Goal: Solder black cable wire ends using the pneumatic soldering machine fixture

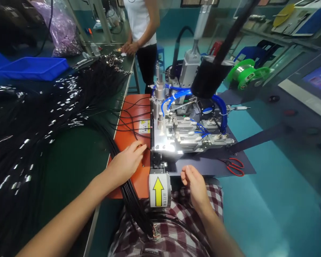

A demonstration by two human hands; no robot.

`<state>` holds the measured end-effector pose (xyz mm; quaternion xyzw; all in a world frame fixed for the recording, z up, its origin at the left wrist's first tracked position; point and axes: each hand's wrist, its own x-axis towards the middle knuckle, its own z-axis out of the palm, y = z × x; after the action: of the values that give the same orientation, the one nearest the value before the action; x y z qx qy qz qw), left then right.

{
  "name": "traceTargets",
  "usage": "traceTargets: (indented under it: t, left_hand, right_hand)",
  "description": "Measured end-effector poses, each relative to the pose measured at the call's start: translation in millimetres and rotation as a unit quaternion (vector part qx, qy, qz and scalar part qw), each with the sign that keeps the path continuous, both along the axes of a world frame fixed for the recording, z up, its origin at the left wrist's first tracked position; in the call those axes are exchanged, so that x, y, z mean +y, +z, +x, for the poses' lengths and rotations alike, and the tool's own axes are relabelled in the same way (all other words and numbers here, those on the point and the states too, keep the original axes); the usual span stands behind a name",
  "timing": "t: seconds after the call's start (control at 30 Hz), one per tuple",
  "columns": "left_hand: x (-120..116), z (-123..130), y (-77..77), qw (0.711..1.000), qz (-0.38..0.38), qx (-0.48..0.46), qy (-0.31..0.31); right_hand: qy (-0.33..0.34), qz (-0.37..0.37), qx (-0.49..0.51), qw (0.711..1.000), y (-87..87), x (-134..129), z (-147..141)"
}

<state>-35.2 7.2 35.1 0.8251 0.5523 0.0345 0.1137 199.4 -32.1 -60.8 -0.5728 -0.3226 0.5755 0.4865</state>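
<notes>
Over black cables (131, 196), left grip (127, 160) half-curls, contents hidden

One camera looks forward and down from the person's head. The lap (176, 237) lies nearest, along the bottom edge; the left hand (130, 157) and right hand (194, 184) show at close range. The machine (189, 137) stands just beyond, the table (75, 157) left, the wall (172, 30) far behind.
</notes>
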Motion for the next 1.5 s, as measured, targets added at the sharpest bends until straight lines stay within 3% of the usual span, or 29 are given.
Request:
traceTargets:
  t: [0.1, 0.2, 0.27, 0.37, 0.5, 0.63, 0.73, 0.87, 1.0, 1.07, 1.2, 1.4, 1.5]
  left_hand:
    - [-16, -12, 19.4, 0.988, -0.110, -0.050, -0.095]
    - [-35, -19, 27.2, 0.986, -0.104, -0.014, -0.132]
    - [-38, -21, 27.4, 0.984, -0.109, -0.010, -0.138]
    - [-31, -25, 28.3, 0.971, -0.180, -0.056, -0.145]
    - [-22, -25, 34.5, 0.953, -0.245, -0.155, -0.088]
    - [-23, -15, 36.1, 0.953, -0.195, -0.231, 0.015]
    - [-27, -9, 29.7, 0.964, -0.142, -0.221, 0.045]
    - [-32, 3, 19.8, 0.986, -0.091, -0.137, 0.018]
    - [-36, 33, 25.7, 0.988, -0.029, -0.132, -0.073]
    - [-33, 50, 34.1, 0.977, -0.076, -0.160, -0.115]
    - [-20, 65, 42.4, 0.946, -0.215, -0.229, -0.082]
    - [-11, 58, 20.4, 0.856, -0.342, -0.387, 0.033]
    - [-15, 58, 11.2, 0.832, -0.358, -0.419, 0.064]
  right_hand:
    - [-0.008, -0.014, 0.005, 1.000, 11.8, -6, 8]
    - [0.004, -0.004, 0.009, 1.000, 26.8, -11, 10]
    - [0.029, 0.006, 0.010, 1.000, 36.2, -13, 7]
    - [0.069, 0.030, -0.004, 0.997, 46.6, -13, 0]
    - [0.122, 0.041, -0.010, 0.992, 52.8, -13, -4]
    - [0.205, 0.054, 0.058, 0.975, 56.6, -18, -2]
    - [0.233, 0.077, 0.032, 0.969, 60.4, -20, -2]
    - [0.185, 0.080, -0.087, 0.976, 65.6, -20, -6]
    - [0.194, 0.121, -0.130, 0.965, 71.3, -15, -8]
    - [0.195, 0.131, -0.134, 0.963, 74.4, -13, -6]
    - [0.198, 0.104, -0.086, 0.971, 78.1, -6, 3]
    - [0.175, 0.088, 0.020, 0.980, 70.3, 0, 12]
    - [0.162, 0.080, 0.061, 0.982, 63.5, 3, 7]
